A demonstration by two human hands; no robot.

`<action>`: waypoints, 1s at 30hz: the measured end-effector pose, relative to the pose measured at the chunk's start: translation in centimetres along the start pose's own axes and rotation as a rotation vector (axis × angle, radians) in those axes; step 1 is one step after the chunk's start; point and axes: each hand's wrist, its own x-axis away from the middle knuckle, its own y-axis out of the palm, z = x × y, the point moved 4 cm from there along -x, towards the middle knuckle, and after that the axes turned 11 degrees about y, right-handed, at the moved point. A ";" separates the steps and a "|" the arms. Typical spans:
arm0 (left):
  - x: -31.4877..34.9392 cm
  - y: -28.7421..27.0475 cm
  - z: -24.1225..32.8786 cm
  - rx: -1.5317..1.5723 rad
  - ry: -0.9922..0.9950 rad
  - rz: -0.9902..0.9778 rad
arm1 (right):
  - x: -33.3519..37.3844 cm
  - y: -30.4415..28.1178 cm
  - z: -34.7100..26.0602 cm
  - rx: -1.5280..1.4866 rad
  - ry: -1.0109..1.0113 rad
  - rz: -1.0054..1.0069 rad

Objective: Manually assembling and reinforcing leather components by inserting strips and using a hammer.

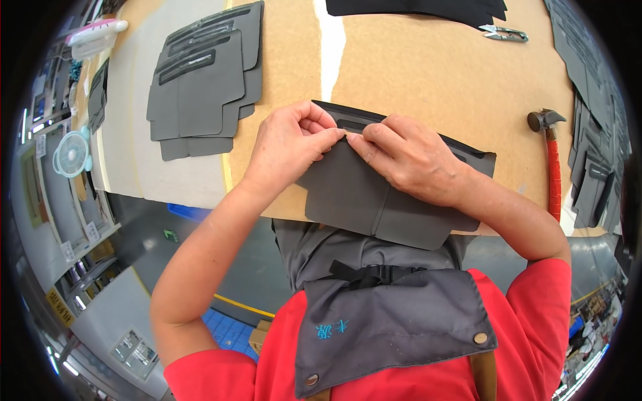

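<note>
A dark grey flat panel (378, 210), perhaps leather or a similar sheet, lies at the table's near edge and overhangs it toward my lap. It has a centre crease, a black strip along its far edge and narrow slot-like openings below that strip. My left hand (291, 144) is closed in a pinch at the slotted part, thumb and fingertip pressed together. Right beside it, my right hand (414, 157) pinches the same part, its fingers curled and its heel resting over the panel. The fingertips of both hands nearly meet. Anything small between them is hidden.
Similar grey panels (200, 93) lie overlapped at left, and more panels (592, 167) line the right edge. A hammer (552, 160) with a red handle lies at right. Thread snips (505, 33) sit beside black material (421, 8) at the far side. A small fan (72, 154) stands left.
</note>
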 end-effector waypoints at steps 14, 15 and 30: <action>-0.7 -0.7 0.3 0.069 -0.109 -0.088 | 0.1 0.1 -0.2 0.010 0.002 0.031; -0.8 -0.7 0.3 0.061 -0.114 -0.097 | 0.1 0.1 -0.3 0.012 0.002 0.030; 4.5 2.1 -1.1 -0.499 0.786 0.341 | -0.2 0.4 -0.5 0.042 0.027 0.008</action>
